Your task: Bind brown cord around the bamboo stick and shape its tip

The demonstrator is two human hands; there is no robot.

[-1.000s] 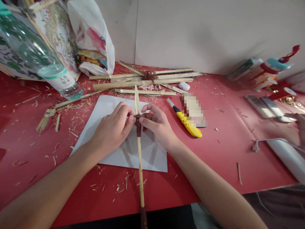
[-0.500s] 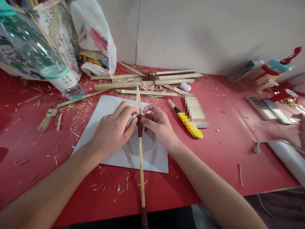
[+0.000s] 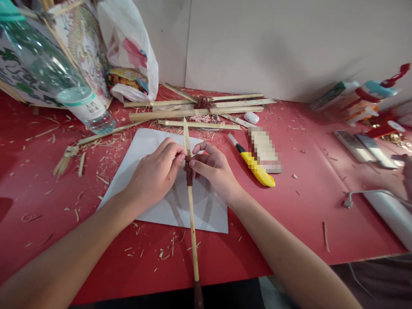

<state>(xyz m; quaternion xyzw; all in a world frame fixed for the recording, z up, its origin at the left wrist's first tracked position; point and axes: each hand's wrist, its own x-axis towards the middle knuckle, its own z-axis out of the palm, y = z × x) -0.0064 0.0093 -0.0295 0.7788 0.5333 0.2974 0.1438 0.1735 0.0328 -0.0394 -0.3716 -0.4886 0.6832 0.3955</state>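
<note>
A thin bamboo stick (image 3: 192,231) with a pointed pale tip stands out over the white paper (image 3: 128,171), its lower end towards me. Dark brown wrapping (image 3: 189,177) covers it below the tip, and a second brown band (image 3: 198,294) sits near the bottom. My right hand (image 3: 214,169) is closed on the wrapped part, thumb against it, index finger curled above. Close on the other side, my left hand (image 3: 156,167) is closed in a pinch of thumb and forefinger beside the wrapping. Whatever lies in that pinch is too small to make out.
A yellow utility knife (image 3: 257,168) lies right of the paper, blade out, beside a blurred-out object (image 3: 264,148). Bamboo strips (image 3: 193,113) lie behind. A water bottle (image 3: 86,107) and plastic bag (image 3: 128,47) stand left. Shavings litter the red table (image 3: 289,223). Another person's hand (image 3: 407,171) shows at right.
My left thumb has risen to meet the forefinger, and the pinch has drawn slightly left from the stick. My right hand keeps its hold in nearly the same place.
</note>
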